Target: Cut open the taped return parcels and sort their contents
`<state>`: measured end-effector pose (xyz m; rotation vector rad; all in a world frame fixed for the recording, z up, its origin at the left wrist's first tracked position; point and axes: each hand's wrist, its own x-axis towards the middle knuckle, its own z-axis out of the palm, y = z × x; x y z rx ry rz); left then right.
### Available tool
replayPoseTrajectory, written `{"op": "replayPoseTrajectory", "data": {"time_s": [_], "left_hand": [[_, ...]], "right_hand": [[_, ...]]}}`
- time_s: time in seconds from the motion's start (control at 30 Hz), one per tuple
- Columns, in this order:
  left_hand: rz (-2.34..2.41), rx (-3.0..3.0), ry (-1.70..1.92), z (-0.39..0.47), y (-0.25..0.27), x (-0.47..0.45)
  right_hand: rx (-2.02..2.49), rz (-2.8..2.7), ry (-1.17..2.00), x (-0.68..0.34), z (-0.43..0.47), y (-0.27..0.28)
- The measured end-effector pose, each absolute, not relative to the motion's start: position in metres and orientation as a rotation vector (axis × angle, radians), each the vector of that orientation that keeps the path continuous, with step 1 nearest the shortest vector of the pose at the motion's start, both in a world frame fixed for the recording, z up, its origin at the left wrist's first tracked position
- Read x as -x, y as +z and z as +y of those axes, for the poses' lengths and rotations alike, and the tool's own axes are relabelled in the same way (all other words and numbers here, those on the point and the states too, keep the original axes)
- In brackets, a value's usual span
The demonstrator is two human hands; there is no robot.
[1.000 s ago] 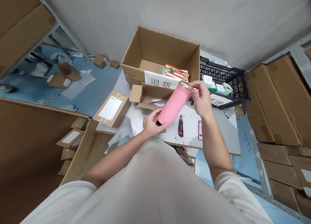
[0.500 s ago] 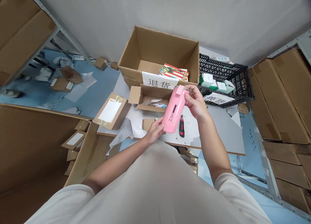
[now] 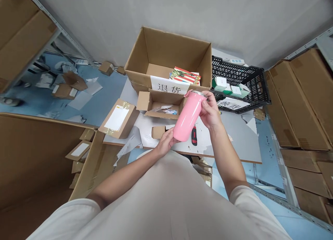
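A glossy pink tumbler [image 3: 189,116] with a metal rim and a pink strap is held tilted above the table, its plain side facing me. My left hand [image 3: 166,142] grips its base, fingers closed. Near the rim, my right hand [image 3: 210,111] pinches the upper side between thumb and fingers. Behind the tumbler stands a small open carton [image 3: 161,114] with plastic wrapping inside. A red and black utility knife [image 3: 194,136] lies on the table just right of the tumbler. Another small carton [image 3: 158,132] is partly hidden behind the tumbler and my left hand.
A large open carton [image 3: 137,65] with a paper sign and colourful packages stands at the back. To its right is a black plastic crate [image 3: 264,89] holding green and white boxes. A taped parcel [image 3: 127,123] sits at the table's left. Shelves with cartons flank both sides.
The pink tumbler has been rotated about its length: its printed lettering has turned out of sight and the strap has swung to the left. Both hands keep hold.
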<state>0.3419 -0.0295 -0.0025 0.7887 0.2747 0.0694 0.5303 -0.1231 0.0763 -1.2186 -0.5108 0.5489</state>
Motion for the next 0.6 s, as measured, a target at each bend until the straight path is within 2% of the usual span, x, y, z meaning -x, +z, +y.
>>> {"op": "replayPoseTrajectory", "data": {"time_s": [0.4,0.6], "left_hand": [[0.346,-0.976,0.274,-0.037,-0.011,-0.340],[0.350,-0.733,0.217,-0.035,-0.002,-0.337]], "right_hand": [[1.401,-0.585,0.367,-0.527,-0.127,0.069],[1.526,-0.748,0.117,-0.531,-0.134,0.070]]}}
